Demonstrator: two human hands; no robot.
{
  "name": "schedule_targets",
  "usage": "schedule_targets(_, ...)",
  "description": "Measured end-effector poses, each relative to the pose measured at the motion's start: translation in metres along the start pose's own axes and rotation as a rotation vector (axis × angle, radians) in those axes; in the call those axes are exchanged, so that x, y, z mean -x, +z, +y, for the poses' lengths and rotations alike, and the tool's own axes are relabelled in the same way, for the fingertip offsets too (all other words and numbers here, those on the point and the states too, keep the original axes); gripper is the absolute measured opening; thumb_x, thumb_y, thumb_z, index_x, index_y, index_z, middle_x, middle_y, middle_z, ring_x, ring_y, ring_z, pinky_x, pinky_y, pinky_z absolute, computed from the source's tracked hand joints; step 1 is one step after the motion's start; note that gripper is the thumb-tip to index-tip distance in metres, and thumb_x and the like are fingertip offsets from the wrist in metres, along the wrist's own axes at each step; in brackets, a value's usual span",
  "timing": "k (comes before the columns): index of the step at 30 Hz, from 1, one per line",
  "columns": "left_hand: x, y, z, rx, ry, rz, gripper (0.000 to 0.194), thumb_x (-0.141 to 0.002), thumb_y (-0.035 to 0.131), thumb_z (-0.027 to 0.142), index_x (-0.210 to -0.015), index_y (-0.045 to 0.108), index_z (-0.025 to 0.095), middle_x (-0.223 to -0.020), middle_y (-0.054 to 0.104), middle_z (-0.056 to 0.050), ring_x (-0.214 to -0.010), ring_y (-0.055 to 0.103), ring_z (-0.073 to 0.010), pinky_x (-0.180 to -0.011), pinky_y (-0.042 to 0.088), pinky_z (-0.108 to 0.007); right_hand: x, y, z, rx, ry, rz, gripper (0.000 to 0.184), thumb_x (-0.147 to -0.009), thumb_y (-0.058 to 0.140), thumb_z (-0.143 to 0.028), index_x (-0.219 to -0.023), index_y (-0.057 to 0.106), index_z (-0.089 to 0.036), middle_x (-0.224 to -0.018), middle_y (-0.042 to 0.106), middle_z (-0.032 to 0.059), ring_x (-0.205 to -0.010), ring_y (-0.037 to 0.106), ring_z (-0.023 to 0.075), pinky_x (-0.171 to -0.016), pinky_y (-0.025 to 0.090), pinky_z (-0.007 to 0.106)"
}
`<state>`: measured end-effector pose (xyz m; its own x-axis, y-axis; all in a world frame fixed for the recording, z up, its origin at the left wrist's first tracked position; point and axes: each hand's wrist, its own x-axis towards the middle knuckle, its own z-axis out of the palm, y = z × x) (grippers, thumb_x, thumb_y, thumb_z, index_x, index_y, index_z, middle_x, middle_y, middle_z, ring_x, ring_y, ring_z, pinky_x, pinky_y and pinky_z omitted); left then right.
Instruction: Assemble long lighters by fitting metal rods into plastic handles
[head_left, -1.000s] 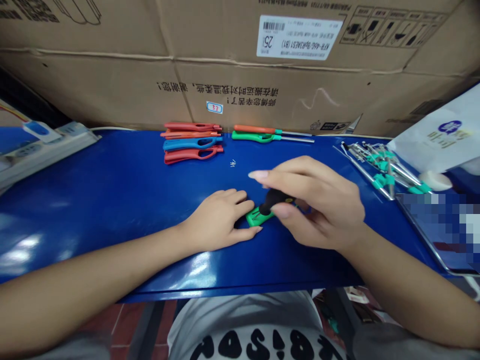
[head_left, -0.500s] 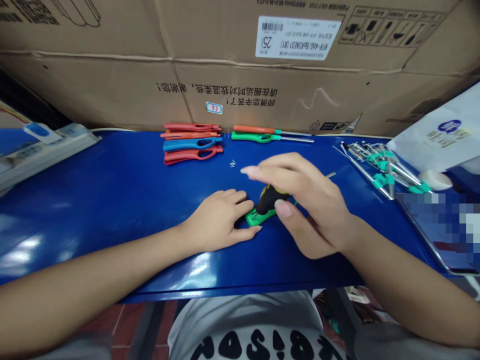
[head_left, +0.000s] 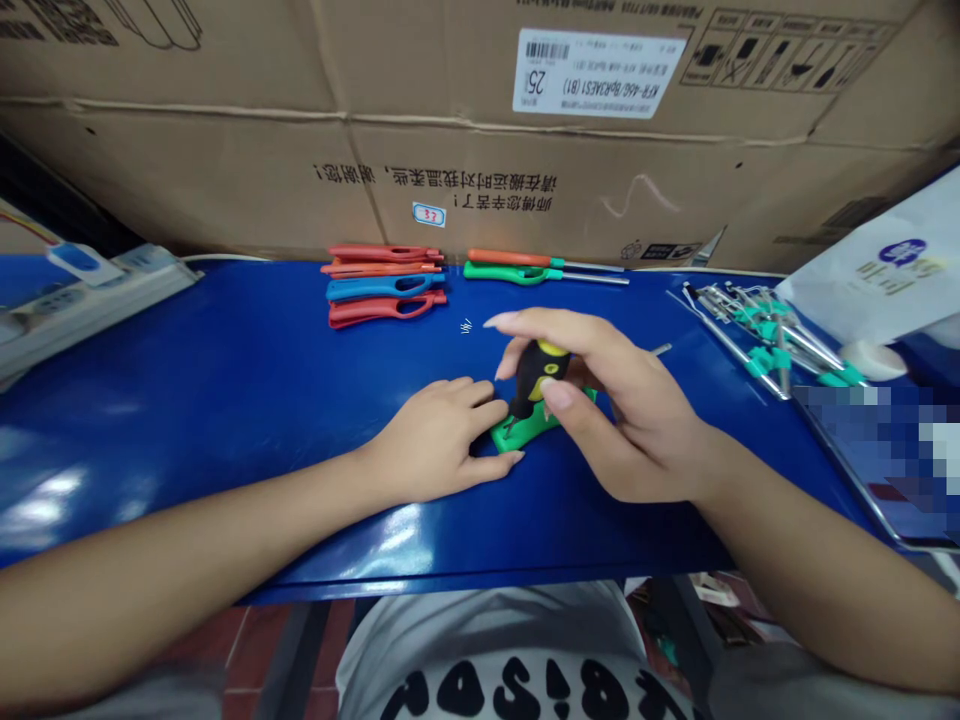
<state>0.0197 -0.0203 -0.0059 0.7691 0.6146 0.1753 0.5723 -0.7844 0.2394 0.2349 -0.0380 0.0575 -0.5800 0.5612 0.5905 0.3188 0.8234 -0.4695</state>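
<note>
A green long-necked lighter lies on the blue tabletop, partly covered by my hands. My left hand rests at its left end, thumb and fingers on either side, holding it down. A short black-and-yellow screwdriver stands tilted over the lighter, its shaft pointing down at the green body. Around the screwdriver's handle is my right hand, thumb against the near side and fingers curving over the far side. The exact spot where the tip touches is too small to make out. Several tiny metal pins or screws lie beyond my left hand.
Red, orange and blue lighter bodies line the back, beside two lighters with metal tubes. Several metal tubes with teal collars pile up at right, near a white bag. A power strip sits left; a cardboard box stands behind.
My right hand has turned and shifted slightly around the screwdriver, so more of its black-and-yellow handle shows. My left hand and the lighter have stayed in place.
</note>
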Motion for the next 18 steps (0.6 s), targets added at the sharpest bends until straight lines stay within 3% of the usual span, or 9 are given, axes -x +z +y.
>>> schedule_targets(5, -0.0001, -0.0013, 0.0009, 0.062, -0.014, 0.002, 0.031, -0.095, 0.058, 0.047, -0.1, 0.068, 0.018, -0.094, 0.066, -0.006, -0.09, 0.064, -0.0255, -0.077, 0.049, -0.037, -0.0009, 0.0001, -0.0013, 0.085, -0.055, 0.067, 0.029, -0.098, 0.066, -0.025, -0.126, 0.062, -0.023, -0.099, 0.068, 0.0019, -0.084, 0.063, 0.0135, -0.066, 0.05, 0.024)
schedule_targets(8, 0.0003, -0.0014, 0.0014, 0.08, -0.021, 0.005, 0.03, -0.094, 0.059, 0.045, -0.101, 0.068, 0.018, -0.098, 0.066, -0.007, -0.093, 0.064, -0.0256, -0.078, 0.05, -0.036, -0.0011, 0.0015, -0.0016, 0.218, -0.066, 0.074, 0.033, -0.094, 0.071, -0.035, -0.125, 0.064, -0.025, -0.094, 0.066, 0.0007, -0.079, 0.062, 0.0137, -0.065, 0.049, 0.025)
schedule_targets(11, 0.0006, -0.002, 0.0018, 0.056, -0.016, 0.008, 0.03, -0.094, 0.059, 0.046, -0.098, 0.069, 0.018, -0.094, 0.065, -0.006, -0.09, 0.063, -0.026, -0.078, 0.049, -0.038, -0.0012, 0.0026, -0.0018, 0.251, -0.048, 0.097, 0.033, -0.095, 0.071, -0.033, -0.125, 0.063, -0.025, -0.092, 0.066, 0.0007, -0.076, 0.062, 0.0137, -0.064, 0.05, 0.025)
schedule_targets(15, 0.0003, -0.0034, 0.0019, 0.024, -0.012, 0.003, 0.032, -0.096, 0.058, 0.048, -0.104, 0.069, 0.019, -0.088, 0.064, -0.005, -0.084, 0.061, -0.0256, -0.072, 0.047, -0.038, -0.0019, 0.0005, -0.0011, 0.27, -0.014, 0.13, 0.029, -0.094, 0.071, -0.029, -0.122, 0.063, -0.026, -0.098, 0.071, 0.0026, -0.08, 0.067, 0.016, -0.069, 0.056, 0.027)
schedule_targets(18, -0.0004, -0.0038, 0.0012, 0.013, -0.006, -0.021, 0.034, -0.096, 0.056, 0.049, -0.103, 0.07, 0.018, -0.092, 0.066, -0.006, -0.086, 0.062, -0.0263, -0.074, 0.048, -0.039, -0.0018, -0.0032, 0.0016, 0.222, 0.017, 0.096, 0.035, -0.097, 0.064, -0.025, -0.132, 0.059, -0.026, -0.114, 0.072, 0.0049, -0.092, 0.07, 0.0179, -0.075, 0.059, 0.029)
